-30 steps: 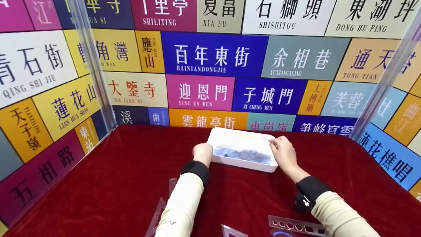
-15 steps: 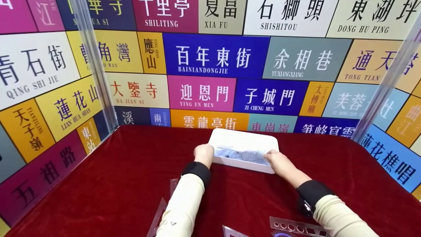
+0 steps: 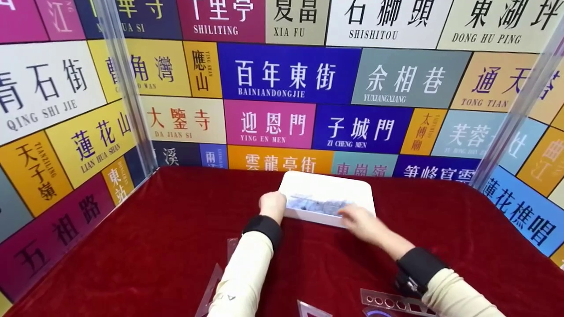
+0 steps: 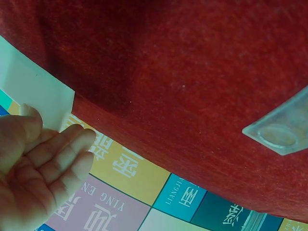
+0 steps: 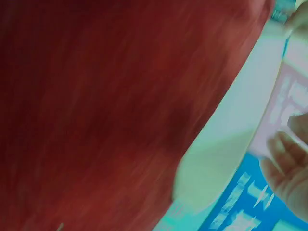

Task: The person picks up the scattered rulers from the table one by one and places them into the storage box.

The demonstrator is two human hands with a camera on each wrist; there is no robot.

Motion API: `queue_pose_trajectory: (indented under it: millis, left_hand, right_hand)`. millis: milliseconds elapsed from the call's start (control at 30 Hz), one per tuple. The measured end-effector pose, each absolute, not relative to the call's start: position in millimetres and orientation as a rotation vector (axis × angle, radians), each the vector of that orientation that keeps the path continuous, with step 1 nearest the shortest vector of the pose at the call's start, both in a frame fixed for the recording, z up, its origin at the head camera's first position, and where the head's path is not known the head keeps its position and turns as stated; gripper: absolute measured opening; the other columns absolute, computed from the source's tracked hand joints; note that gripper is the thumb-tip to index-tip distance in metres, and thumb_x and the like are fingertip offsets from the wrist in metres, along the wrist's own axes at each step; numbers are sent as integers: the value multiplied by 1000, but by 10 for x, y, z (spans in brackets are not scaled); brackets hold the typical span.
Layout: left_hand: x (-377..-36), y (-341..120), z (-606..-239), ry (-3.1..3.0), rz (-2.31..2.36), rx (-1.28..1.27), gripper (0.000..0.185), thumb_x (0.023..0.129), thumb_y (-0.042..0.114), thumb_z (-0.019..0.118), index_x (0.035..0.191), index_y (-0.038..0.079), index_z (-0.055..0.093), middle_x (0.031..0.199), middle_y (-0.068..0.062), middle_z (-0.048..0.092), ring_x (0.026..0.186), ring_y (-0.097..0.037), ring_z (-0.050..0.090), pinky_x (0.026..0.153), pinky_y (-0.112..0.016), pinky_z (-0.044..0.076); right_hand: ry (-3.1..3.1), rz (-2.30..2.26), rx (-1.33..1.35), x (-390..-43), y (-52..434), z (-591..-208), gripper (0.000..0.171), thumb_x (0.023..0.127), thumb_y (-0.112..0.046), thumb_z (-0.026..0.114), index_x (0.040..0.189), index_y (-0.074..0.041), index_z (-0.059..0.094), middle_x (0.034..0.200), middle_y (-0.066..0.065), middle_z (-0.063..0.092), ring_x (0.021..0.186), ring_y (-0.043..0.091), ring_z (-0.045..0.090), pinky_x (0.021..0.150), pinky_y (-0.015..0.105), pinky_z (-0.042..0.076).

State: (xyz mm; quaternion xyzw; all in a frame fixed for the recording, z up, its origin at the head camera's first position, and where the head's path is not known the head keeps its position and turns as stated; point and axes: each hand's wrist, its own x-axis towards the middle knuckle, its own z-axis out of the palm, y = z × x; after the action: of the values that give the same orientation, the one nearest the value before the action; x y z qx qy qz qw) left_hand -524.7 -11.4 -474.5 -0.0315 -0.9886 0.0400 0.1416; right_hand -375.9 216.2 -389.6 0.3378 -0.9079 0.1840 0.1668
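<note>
A shallow white box (image 3: 324, 185) with rounded corners sits on the red cloth, a blue-grey landscape picture (image 3: 308, 203) across its top. At its left end my left hand (image 3: 272, 206) holds the edge, fingers bent; the left wrist view shows thumb (image 4: 32, 118) and fingers at the box's corner. My right hand (image 3: 363, 225) is over the front right part of the top, blurred, and its fingertips overlap the picture's right end. In the right wrist view, that hand's loosely bent fingers (image 5: 281, 154) appear beside the long white side of the box (image 5: 226, 130).
A red cloth (image 3: 154, 246) covers the table, with panels of printed place names (image 3: 286, 72) behind. Nearer the front lie a clear template ruler with cut-out shapes (image 3: 387, 301), a transparent set square (image 3: 312, 309), and clear plastic pieces (image 3: 211, 286) beside the left forearm.
My right hand has moved from the box's upper right corner down to the front right, then leftward over the picture. The left hand stays at the left end, and the box stays in place.
</note>
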Motion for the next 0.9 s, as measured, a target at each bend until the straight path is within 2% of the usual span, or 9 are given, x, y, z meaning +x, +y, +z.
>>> queue_pose_trajectory:
  millis: [100, 167, 267, 333, 400, 500, 733, 900]
  left_hand:
    - [-5107, -114, -4630, -2840, 119, -93, 21, 80, 12, 45, 74, 16, 65, 79, -1, 62, 63, -21, 56, 39, -44, 38]
    - [-5178, -118, -4696, -2822, 113, -92, 20, 80, 12, 46, 73, 17, 64, 78, 0, 62, 62, -21, 56, 38, -45, 38]
    - [-5501, -132, -4984, -2799, 117, -90, 21, 78, 13, 46, 71, 19, 64, 76, 1, 62, 61, -22, 56, 37, -47, 37]
    - [-5755, -145, -5204, -2788, 116, -93, 21, 77, 13, 46, 70, 20, 64, 76, 2, 62, 60, -22, 56, 37, -48, 36]
    - [-5861, -150, -5302, -2771, 116, -97, 20, 75, 13, 46, 68, 20, 64, 74, 2, 62, 59, -22, 55, 36, -48, 35]
    - [-5709, -143, -5168, -2793, 103, -96, 22, 77, 12, 45, 69, 19, 64, 75, 1, 62, 60, -22, 56, 37, -47, 36]
    - [-4918, -125, -4502, -2813, 118, -93, 20, 78, 10, 46, 70, 15, 64, 74, -1, 62, 60, -21, 56, 38, -41, 38]
    - [-4700, -120, -4324, -2815, 112, -104, 20, 78, 9, 46, 72, 14, 64, 76, -1, 62, 61, -19, 56, 37, -40, 37]
  right_hand:
    - [-2683, 575, 1203, -3554, 1927, -3890, 7, 75, -17, 58, 78, -11, 59, 71, -5, 57, 65, 8, 53, 60, 24, 44]
    - [-2781, 564, 1356, -3388, 1768, -3888, 10, 74, -25, 59, 72, -15, 58, 63, -11, 54, 54, 1, 49, 51, 17, 42]
    - [-2871, 452, 1589, -3134, 1552, -3890, 16, 73, -33, 59, 66, -18, 56, 55, -15, 48, 45, -6, 41, 43, 11, 36]
    - [-2843, 343, 1740, -3001, 1436, -3904, 19, 72, -35, 59, 65, -18, 57, 52, -16, 47, 44, -9, 38, 41, 9, 34]
    - [-2803, 255, 1828, -2903, 1347, -3918, 20, 71, -37, 59, 64, -18, 58, 50, -15, 48, 44, -10, 36, 42, 7, 32]
    - [-2789, 178, 1852, -2832, 1273, -3932, 21, 68, -39, 61, 65, -18, 59, 48, -14, 50, 43, -11, 36, 42, 5, 30]
    - [-2890, -40, 1818, -2761, 1212, -3900, 32, 61, -45, 65, 74, -17, 58, 59, -14, 52, 51, -2, 44, 45, 9, 32]
    - [-2911, -39, 1812, -2734, 1186, -3915, 37, 60, -41, 67, 85, -19, 53, 57, -13, 47, 50, 0, 42, 45, 11, 32]
